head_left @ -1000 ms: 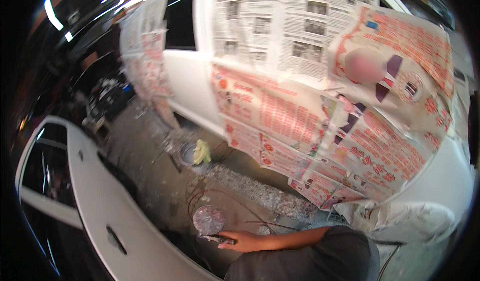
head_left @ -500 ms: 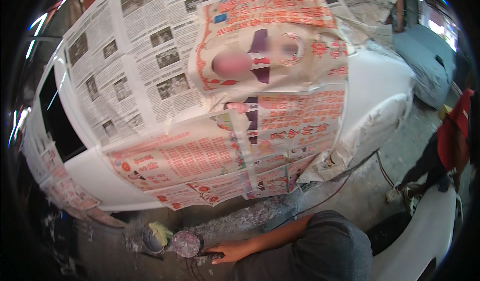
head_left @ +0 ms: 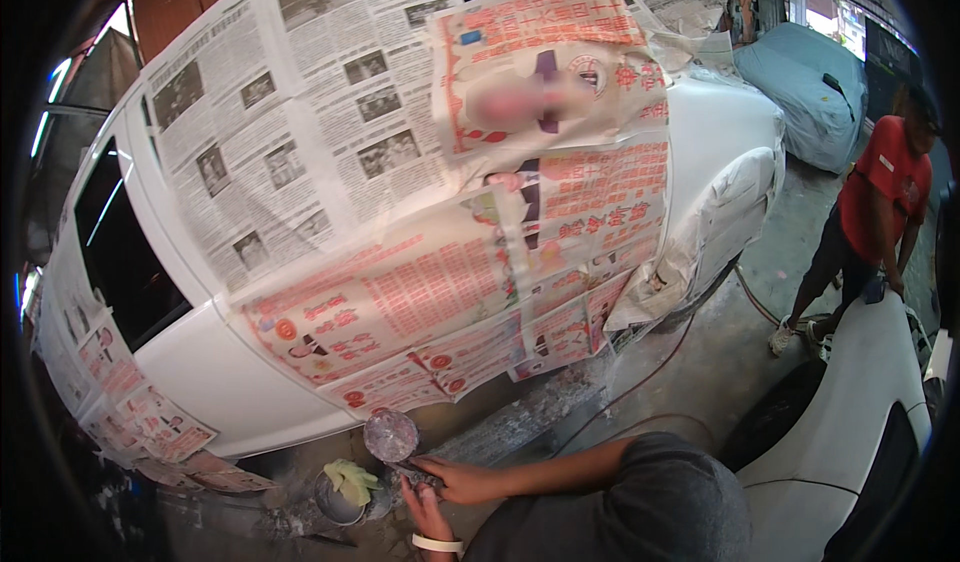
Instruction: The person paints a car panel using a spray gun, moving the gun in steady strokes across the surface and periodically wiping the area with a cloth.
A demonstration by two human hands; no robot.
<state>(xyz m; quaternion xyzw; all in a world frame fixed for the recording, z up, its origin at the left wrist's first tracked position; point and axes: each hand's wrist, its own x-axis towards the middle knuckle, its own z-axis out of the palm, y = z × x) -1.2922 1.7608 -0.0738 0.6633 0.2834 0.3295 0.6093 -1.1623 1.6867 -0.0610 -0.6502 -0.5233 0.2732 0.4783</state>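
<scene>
Down near the floor, at the near edge, two hands meet over some small things. The right hand point(head_left: 470, 480) comes in from the right, and its arm lies almost flat, pointing left. Its fingers are curled shut around a dark tool handle point(head_left: 418, 475). The handle is short, and its long side runs left to right, just like the arm. It points left, toward a small tin point(head_left: 340, 497) that sits on the ground.

The left hand point(head_left: 425, 512) comes up from the near edge and wears a pale band point(head_left: 437, 542) on the wrist. Its fingers reach up to the same handle. I cannot tell if they grip it or only touch it, because the right hand covers part of them.

Just above the handle, a bit farther away, is a round grey cup point(head_left: 390, 434), seen from the top. It seems to sit on the tool, touching it. A yellow-green rag point(head_left: 352, 479) lies in the tin, just left of both hands. The right hand is the one closer to the cup, and the left hand is closer to the tin.

Far behind all this stands a white car point(head_left: 230, 387), covered with taped-on newspaper point(head_left: 300, 152). A thin hose point(head_left: 640, 387) runs along the dusty floor point(head_left: 700, 362). Far to the right, a person in a red shirt point(head_left: 880, 197) stands beside another white car part point(head_left: 850, 452).
</scene>
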